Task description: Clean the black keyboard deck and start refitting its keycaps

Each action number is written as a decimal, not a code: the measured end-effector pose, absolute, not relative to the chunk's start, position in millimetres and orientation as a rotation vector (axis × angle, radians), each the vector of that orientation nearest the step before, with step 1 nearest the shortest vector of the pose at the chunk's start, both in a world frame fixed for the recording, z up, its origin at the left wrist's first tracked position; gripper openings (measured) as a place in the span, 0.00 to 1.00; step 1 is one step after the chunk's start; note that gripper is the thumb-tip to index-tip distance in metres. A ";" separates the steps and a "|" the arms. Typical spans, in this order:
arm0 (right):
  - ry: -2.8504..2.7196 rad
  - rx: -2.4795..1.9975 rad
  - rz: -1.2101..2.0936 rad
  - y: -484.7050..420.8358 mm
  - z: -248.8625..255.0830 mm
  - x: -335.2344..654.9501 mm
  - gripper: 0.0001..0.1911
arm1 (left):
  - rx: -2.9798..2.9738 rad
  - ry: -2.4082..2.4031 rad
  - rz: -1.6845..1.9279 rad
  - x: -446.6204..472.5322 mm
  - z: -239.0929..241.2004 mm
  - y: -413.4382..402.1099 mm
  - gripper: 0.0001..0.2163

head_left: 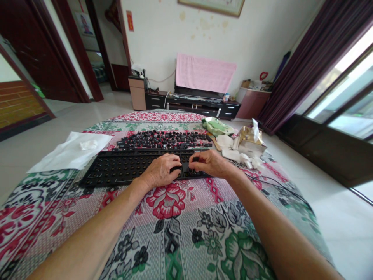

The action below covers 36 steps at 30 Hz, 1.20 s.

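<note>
A black keyboard frame (116, 168) with its keycaps removed lies across a table covered by a floral cloth (180, 229). Behind it sits a heap of loose black keycaps (163, 140). My left hand (161, 170) rests on the frame's right part with its fingers curled down. My right hand (208, 163) is right beside it, fingers pinched over the same spot on a small dark piece, apparently a keycap. The two hands almost touch.
A white sheet (70, 151) with a crumpled tissue lies at the left. A tissue box (251, 144), white wipes and a green cloth (215, 126) sit at the right. The keyboard's black cable (274, 182) trails off right. A TV stand and doors stand beyond.
</note>
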State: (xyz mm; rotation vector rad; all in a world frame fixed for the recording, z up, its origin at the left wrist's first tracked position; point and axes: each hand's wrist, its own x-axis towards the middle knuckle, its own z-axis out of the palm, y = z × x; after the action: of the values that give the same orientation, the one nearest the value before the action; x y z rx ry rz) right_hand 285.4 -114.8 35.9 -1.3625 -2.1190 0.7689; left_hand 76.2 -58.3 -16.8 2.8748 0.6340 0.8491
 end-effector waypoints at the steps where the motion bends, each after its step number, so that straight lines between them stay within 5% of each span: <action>1: -2.127 -1.359 0.769 -115.6 36.6 283.3 0.12 | 2.878 0.631 0.849 76.1 -16.7 -58.4 0.10; 26: -2.033 -1.641 0.496 -125.0 41.1 261.5 0.17 | 2.864 0.636 0.862 75.7 -16.2 -59.4 0.09; 36: -1.687 -1.635 0.789 -115.6 30.6 270.5 0.15 | 2.874 0.646 0.842 76.2 -18.0 -57.8 0.10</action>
State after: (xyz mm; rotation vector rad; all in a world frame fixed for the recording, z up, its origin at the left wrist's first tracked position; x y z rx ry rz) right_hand 270.5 -115.6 30.6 -1.6348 -1.6868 0.7889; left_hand 76.2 -57.8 -18.0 2.8739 0.6463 0.8421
